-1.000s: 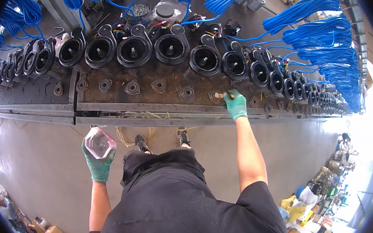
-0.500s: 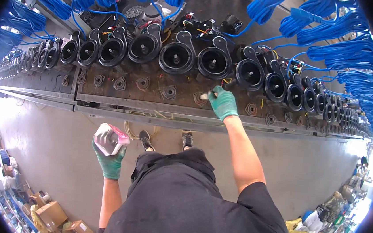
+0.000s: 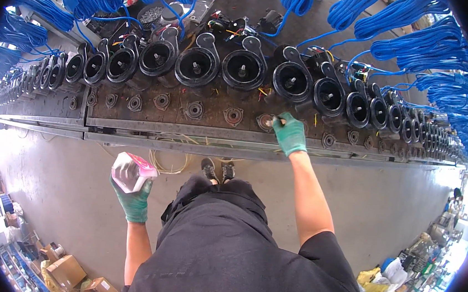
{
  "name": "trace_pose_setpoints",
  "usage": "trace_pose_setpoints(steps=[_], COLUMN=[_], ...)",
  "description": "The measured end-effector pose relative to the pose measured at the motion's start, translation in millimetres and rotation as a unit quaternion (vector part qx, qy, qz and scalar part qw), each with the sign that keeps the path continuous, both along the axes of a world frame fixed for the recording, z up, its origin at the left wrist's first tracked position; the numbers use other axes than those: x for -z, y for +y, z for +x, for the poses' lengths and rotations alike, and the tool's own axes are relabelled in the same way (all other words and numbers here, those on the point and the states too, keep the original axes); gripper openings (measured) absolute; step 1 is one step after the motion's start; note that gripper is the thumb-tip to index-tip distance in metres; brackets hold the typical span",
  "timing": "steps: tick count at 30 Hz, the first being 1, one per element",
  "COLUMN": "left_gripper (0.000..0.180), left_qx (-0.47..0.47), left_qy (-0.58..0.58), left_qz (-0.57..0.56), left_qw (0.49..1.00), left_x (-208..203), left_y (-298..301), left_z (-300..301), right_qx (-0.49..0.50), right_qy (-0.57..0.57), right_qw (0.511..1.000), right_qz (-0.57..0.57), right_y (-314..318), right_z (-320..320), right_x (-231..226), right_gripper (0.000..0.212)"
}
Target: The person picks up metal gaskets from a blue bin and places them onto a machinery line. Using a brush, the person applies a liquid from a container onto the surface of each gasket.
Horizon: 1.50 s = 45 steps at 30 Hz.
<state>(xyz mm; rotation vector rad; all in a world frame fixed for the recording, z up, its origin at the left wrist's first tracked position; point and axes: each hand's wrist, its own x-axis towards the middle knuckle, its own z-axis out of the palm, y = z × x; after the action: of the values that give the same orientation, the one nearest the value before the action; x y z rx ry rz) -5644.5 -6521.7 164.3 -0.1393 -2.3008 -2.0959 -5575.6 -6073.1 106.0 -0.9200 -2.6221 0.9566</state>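
My right hand [image 3: 290, 135], in a green glove, is closed on a short stick-like tool with a pale tip [image 3: 271, 122], possibly a small brush. Its tip is at a round metal flange [image 3: 263, 121] lying on the front strip of the bench; whether it touches is too small to tell. Just left of it lies another flange [image 3: 233, 116] with a reddish centre. Low over the floor, my gloved left hand [image 3: 133, 198] grips a clear cut-open plastic container [image 3: 127, 172] with a pink-red side. What the container holds cannot be made out.
Behind the flanges stands a long row of black round motor housings [image 3: 197, 66] with upright shafts. Bundled blue cables [image 3: 448, 53] hang above them. The bench's metal front edge [image 3: 201, 134] runs across. Cardboard boxes [image 3: 66, 270] stand at lower left, with yellow cable [image 3: 168, 162] on the floor.
My body has shifted right along the bench. My right hand has moved with the tool from one flange to its right-hand neighbour. My left hand still grips the container.
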Motion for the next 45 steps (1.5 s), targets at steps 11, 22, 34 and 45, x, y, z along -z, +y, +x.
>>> trace_pose_setpoints(steps=[11,22,34,45], left_gripper=[0.081,0.076,0.073,0.082], left_qx=[0.05,0.059,0.082,0.047], left_qy=[0.021,0.034,0.088,0.053], left_qz=[-0.106,-0.062,-0.191,-0.116], left_qw=[0.993,0.996,0.974,0.991], left_x=[33,33,19,7], left_y=[-21,12,98,170], left_z=[-15,-15,33,73], right_qx=[0.01,0.139,0.043,0.018], right_qy=[0.008,0.01,-0.036,0.04], right_qw=[0.996,0.988,0.996,0.999], right_qz=[-0.086,0.067,0.071,-0.013], right_y=[-9,47,100,137], right_z=[-10,44,72,116], right_x=[7,-53,-5,-36], right_gripper=[0.026,0.023,0.026,0.024])
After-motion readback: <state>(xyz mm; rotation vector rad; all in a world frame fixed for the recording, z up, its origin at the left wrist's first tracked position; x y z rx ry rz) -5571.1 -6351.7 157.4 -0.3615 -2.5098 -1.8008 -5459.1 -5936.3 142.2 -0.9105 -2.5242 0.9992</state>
